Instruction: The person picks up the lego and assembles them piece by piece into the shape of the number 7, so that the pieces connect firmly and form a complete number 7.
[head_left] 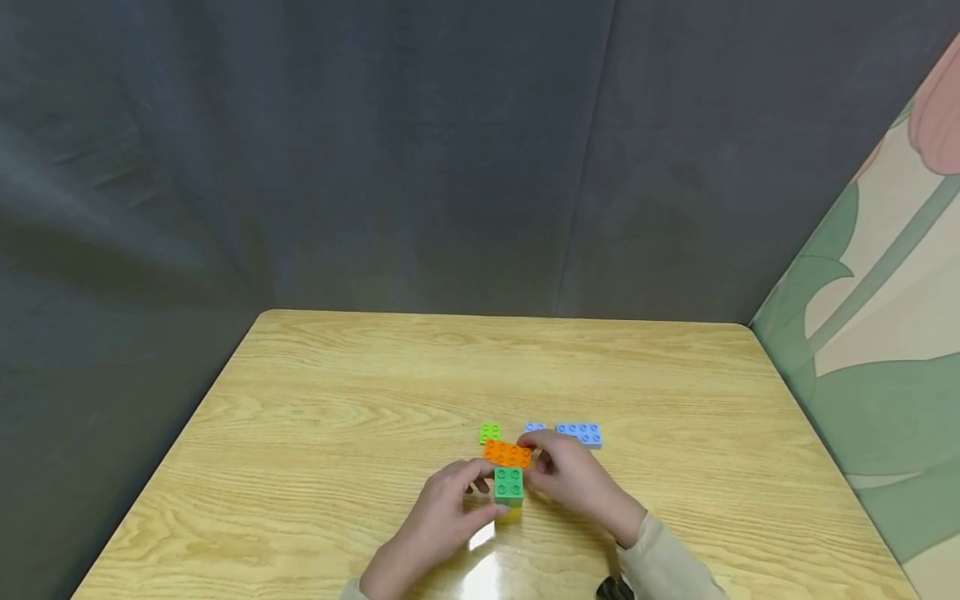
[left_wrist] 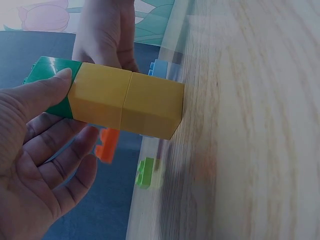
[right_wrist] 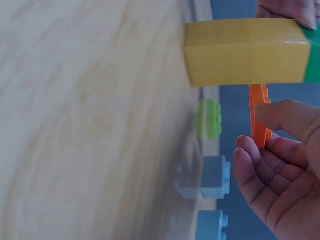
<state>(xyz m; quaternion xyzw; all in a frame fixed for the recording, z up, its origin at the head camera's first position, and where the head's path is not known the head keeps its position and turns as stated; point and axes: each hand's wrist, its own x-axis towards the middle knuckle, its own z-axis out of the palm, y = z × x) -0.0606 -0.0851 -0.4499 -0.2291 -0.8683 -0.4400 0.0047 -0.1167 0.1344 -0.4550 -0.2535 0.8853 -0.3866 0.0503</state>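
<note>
A tower of toy building blocks stands upright on the table, a green block (head_left: 508, 485) over two yellow blocks (left_wrist: 125, 102). My left hand (head_left: 442, 508) grips it near the top, the thumb on the green block's side and fingers behind. Just beyond the tower, my right hand (head_left: 576, 479) pinches a thin orange brick (head_left: 507, 453) by its right end, thumb on one face. In the right wrist view this orange brick (right_wrist: 259, 122) is raised off the table, and the tower covers its far end.
Behind the hands, a light green brick (head_left: 490, 432) and two blue bricks, one small (head_left: 535, 427) and one longer (head_left: 579, 434), sit in a row on the wooden table (head_left: 360, 392). A small black object (head_left: 615, 588) shows by the right sleeve. Dark cloth (head_left: 420, 167) hangs behind the table.
</note>
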